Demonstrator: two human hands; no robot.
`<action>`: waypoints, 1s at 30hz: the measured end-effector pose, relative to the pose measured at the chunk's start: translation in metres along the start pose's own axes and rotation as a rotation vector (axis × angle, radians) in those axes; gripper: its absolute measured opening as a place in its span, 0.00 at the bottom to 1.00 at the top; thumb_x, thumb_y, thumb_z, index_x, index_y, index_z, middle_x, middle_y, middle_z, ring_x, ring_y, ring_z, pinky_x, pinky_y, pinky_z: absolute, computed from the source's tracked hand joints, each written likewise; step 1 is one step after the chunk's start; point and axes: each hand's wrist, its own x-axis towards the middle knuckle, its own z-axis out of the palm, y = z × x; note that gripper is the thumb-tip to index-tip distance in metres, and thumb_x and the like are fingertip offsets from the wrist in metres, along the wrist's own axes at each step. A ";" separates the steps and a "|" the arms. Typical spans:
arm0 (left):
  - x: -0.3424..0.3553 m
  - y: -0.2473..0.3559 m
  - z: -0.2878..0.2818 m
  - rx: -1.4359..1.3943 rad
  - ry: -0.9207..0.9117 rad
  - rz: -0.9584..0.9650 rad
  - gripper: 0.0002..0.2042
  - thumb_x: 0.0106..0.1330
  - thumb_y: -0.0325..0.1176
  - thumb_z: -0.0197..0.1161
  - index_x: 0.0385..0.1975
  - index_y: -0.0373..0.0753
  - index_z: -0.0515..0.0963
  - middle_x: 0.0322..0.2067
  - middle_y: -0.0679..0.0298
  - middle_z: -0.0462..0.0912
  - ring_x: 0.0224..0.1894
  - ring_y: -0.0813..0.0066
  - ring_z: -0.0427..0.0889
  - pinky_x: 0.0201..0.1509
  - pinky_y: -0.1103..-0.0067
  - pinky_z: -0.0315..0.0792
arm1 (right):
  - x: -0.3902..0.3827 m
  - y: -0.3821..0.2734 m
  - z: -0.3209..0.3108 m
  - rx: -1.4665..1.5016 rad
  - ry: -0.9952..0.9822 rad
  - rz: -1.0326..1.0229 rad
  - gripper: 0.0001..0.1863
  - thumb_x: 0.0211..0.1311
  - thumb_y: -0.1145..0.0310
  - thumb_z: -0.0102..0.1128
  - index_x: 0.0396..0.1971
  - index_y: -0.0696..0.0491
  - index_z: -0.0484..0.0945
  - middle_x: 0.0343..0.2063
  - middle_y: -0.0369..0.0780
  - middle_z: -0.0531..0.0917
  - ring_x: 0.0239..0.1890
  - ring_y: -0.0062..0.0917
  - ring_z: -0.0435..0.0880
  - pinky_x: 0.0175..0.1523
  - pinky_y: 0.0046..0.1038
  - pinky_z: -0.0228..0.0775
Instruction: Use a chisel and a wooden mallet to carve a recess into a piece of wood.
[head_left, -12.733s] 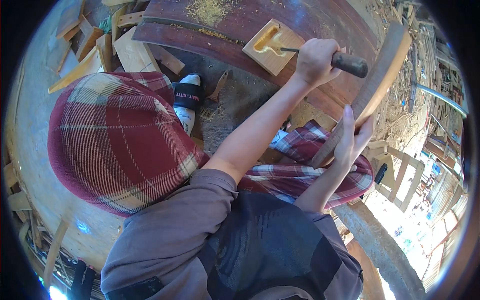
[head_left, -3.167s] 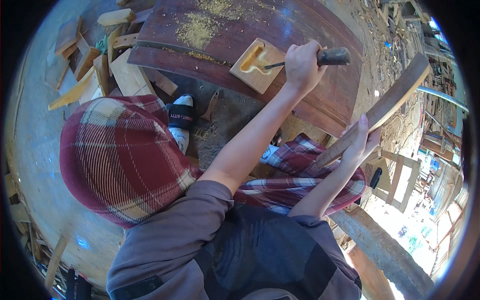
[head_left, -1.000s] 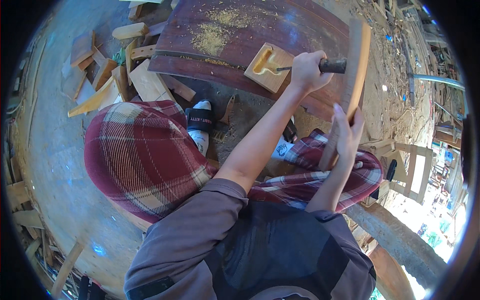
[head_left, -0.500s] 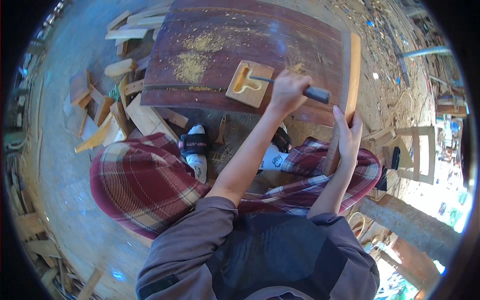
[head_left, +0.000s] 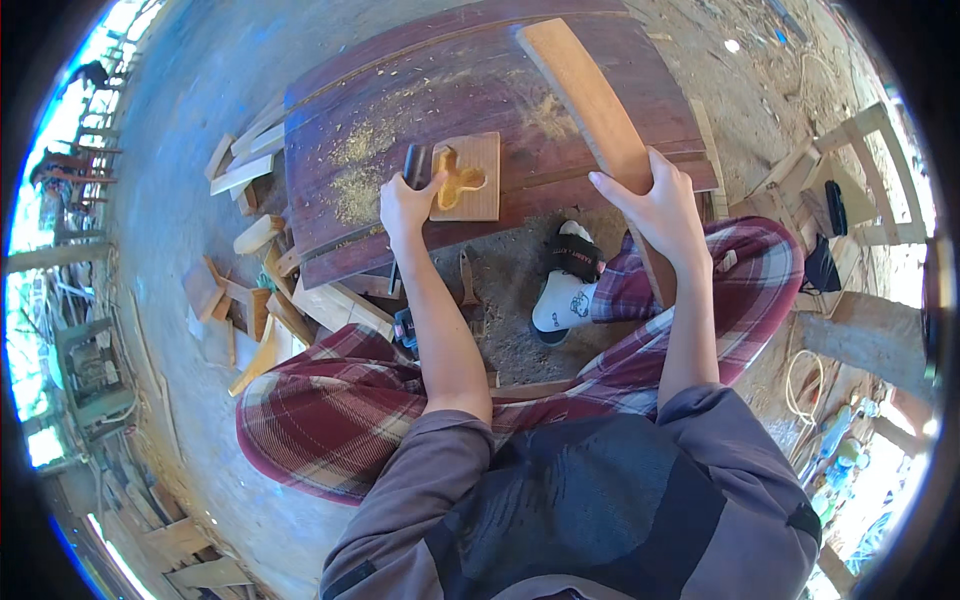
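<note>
My left hand (head_left: 406,208) is closed around a chisel with a dark handle (head_left: 413,163). The handle sticks up past my fingers, and the thin shaft hangs below the hand, over the table's near edge. My left thumb reaches to the left side of a square wooden block (head_left: 481,200) lying on the table. A rounded, branching hollow (head_left: 458,183) is carved into its face. My right hand (head_left: 657,207) grips a long flat wooden board (head_left: 585,90), thumb on one side. The board slants from my lap up over the table, its lower part partly behind my hand.
The dark red-brown wooden table (head_left: 460,90) carries scattered pale shavings (head_left: 362,145). Offcuts (head_left: 245,170) lie piled on the floor to its left. A brush (head_left: 467,278) lies between my feet. Wooden frame pieces (head_left: 860,180) stand at the right.
My left hand has swung left with the chisel, taking its tip out of the hollow. The board has tilted leftward over the table in my right hand. The block appears turned more upright.
</note>
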 end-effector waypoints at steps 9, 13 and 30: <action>-0.007 0.019 0.001 0.033 0.026 0.189 0.21 0.52 0.47 0.68 0.39 0.38 0.75 0.33 0.48 0.82 0.41 0.47 0.80 0.43 0.61 0.71 | 0.002 0.008 -0.004 -0.035 -0.028 0.083 0.36 0.47 0.47 0.69 0.42 0.67 0.75 0.31 0.53 0.83 0.35 0.37 0.84 0.43 0.32 0.73; -0.020 0.062 -0.041 -0.076 0.248 0.143 0.23 0.50 0.41 0.72 0.42 0.38 0.72 0.32 0.49 0.82 0.37 0.46 0.80 0.40 0.62 0.71 | 0.003 0.015 -0.005 0.004 0.051 0.023 0.34 0.45 0.45 0.68 0.35 0.65 0.76 0.27 0.54 0.82 0.33 0.42 0.85 0.39 0.36 0.75; -0.017 0.065 -0.038 -0.501 0.467 0.218 0.15 0.45 0.35 0.76 0.26 0.33 0.79 0.23 0.59 0.81 0.24 0.65 0.80 0.32 0.72 0.71 | 0.003 0.012 -0.014 0.074 0.133 0.005 0.33 0.46 0.45 0.68 0.34 0.64 0.76 0.26 0.51 0.83 0.32 0.38 0.85 0.39 0.34 0.75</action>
